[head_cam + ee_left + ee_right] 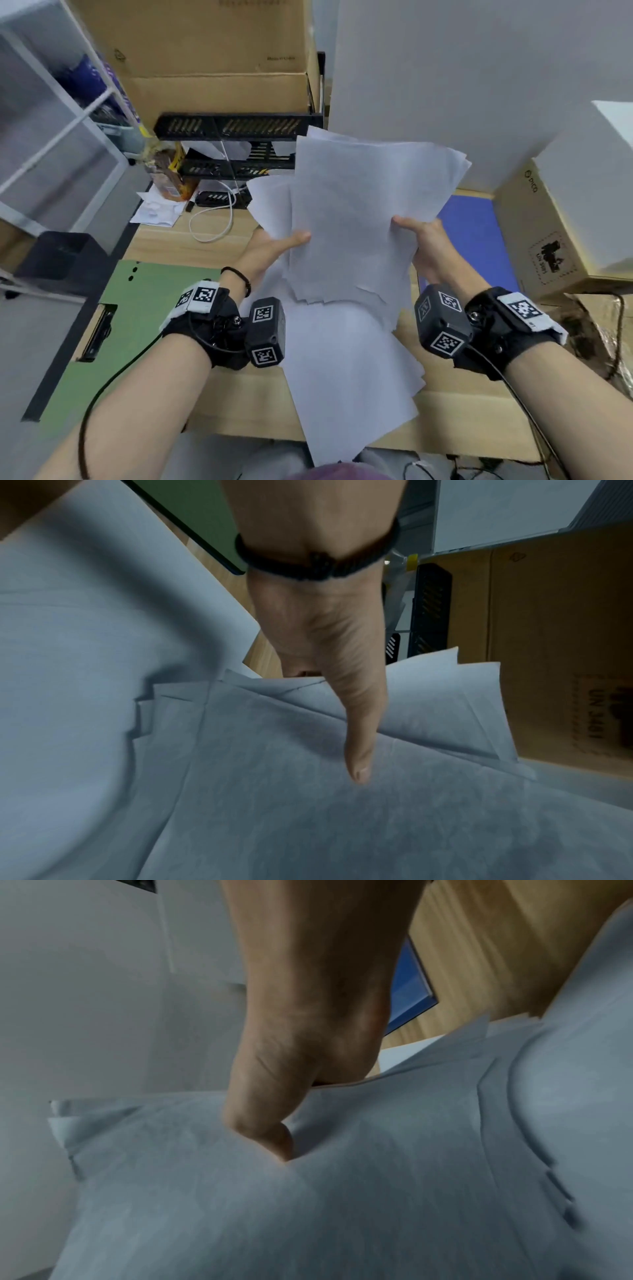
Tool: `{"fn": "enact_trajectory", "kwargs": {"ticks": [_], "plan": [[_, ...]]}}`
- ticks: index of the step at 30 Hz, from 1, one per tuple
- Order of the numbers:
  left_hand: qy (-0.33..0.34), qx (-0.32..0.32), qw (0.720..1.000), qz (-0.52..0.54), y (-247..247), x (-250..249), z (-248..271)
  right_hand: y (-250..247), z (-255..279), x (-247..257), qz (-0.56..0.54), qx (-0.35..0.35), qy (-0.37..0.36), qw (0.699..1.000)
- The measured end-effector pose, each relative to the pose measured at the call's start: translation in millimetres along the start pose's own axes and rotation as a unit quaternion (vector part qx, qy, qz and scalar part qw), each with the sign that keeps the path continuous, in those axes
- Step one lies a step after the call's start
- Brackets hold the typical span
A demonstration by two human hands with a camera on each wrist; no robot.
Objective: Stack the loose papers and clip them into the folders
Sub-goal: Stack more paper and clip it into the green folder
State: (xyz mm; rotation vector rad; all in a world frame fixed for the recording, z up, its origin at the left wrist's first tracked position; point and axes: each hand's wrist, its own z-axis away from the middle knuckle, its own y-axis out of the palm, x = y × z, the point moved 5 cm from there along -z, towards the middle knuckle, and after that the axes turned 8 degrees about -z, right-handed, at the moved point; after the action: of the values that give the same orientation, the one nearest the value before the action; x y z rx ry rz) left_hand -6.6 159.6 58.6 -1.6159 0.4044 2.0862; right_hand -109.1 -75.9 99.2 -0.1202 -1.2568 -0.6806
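Observation:
An uneven bundle of white papers (356, 212) is held up above the wooden desk (212, 404), its edges not lined up. My left hand (274, 245) grips its left side, thumb (356, 750) on top and fingers hidden underneath. My right hand (423, 240) pinches its right side, thumb (270, 1123) pressing into the top sheet. More loose sheets (349, 377) lie on the desk under the bundle. A green folder (137, 308) with a black clip (99, 332) lies at the left. A blue folder (476, 233) lies at the right, partly hidden by the papers.
A black desk organizer (239, 144) stands at the back with cardboard boxes (212, 51) behind it. A white cable (219, 219) and a crumpled paper (157, 209) lie at the back left. Another cardboard box (561, 240) sits at the right edge.

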Motion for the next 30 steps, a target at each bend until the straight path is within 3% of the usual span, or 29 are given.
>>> {"fn": "enact_trajectory", "kwargs": {"ticks": [4,12,18,23,30], "plan": [[0.033,0.001,0.998,-0.051,-9.8,-12.7,13.8,18.6,19.1,8.6,-0.001,0.007,-0.038,0.999],[0.048,0.024,0.998,-0.017,-32.8,-2.4,31.4,39.4,55.2,-5.4,-0.006,0.015,-0.064,0.998],[0.052,-0.043,0.998,0.007,-35.2,-6.1,34.2,41.2,65.7,0.0,0.020,-0.011,-0.078,0.997],[0.058,-0.006,0.998,-0.021,-33.8,3.7,39.2,35.4,74.2,-13.4,0.022,-0.014,-0.057,0.998],[0.007,0.031,0.998,-0.054,-30.4,21.5,46.0,19.1,72.4,-18.0,0.015,-0.069,-0.071,0.995]]}}
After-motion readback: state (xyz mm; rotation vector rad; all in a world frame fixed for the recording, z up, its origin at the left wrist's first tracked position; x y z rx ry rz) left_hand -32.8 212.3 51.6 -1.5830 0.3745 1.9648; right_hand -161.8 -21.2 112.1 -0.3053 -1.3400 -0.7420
